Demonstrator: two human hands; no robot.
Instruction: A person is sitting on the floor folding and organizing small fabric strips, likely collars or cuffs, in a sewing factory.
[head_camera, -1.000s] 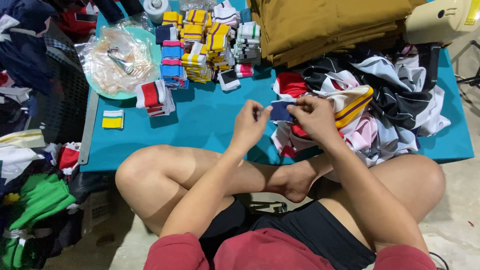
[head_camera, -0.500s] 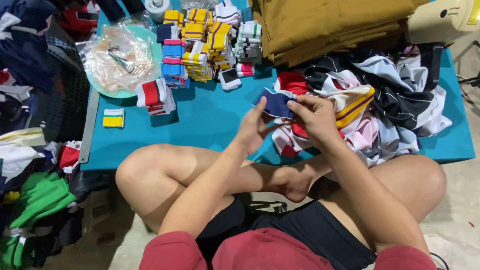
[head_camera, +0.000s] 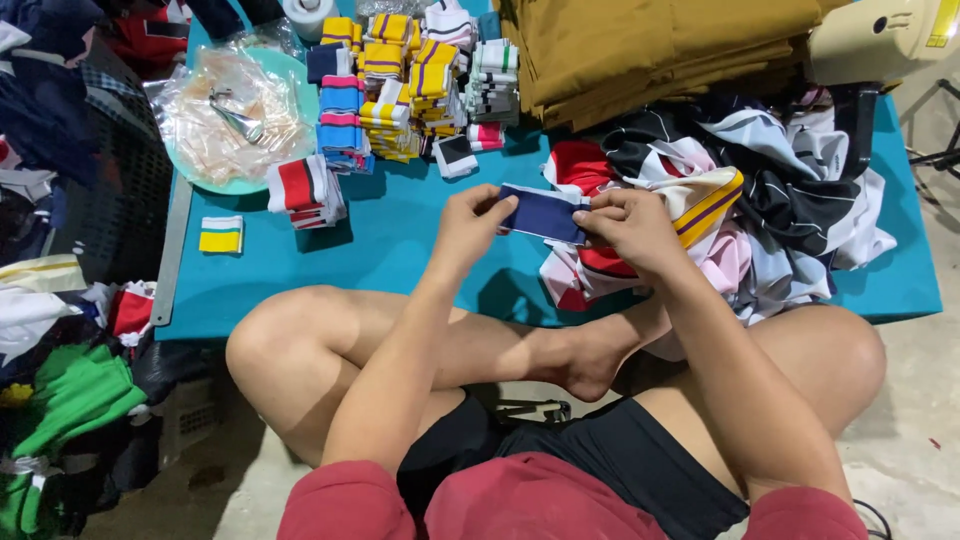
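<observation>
– What lies on the teal tabletop (head_camera: 420, 250)?
– Stacks of folded striped bands (head_camera: 400, 90) at the back, a red-and-white stack (head_camera: 305, 190) nearer, and a yellow-and-white piece (head_camera: 221, 235) alone on the left.
– Anything else?
– A round tray of clear plastic bags (head_camera: 235, 120), folded mustard cloth (head_camera: 660, 45), and a heap of mixed fabric (head_camera: 760, 200) on the right.

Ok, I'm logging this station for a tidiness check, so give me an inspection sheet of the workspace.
Surface: teal mat, partly bare in the middle.
Job's things: navy fabric band, stretched between both hands.
Clutter: stacks of striped bands; heap of loose fabric pieces; folded mustard cloth; plastic bags on a round tray.
Hands: left hand and right hand pinch the band's ends.
Cables: nothing seen.
Surroundings: clothes piled at left; concrete floor.
</observation>
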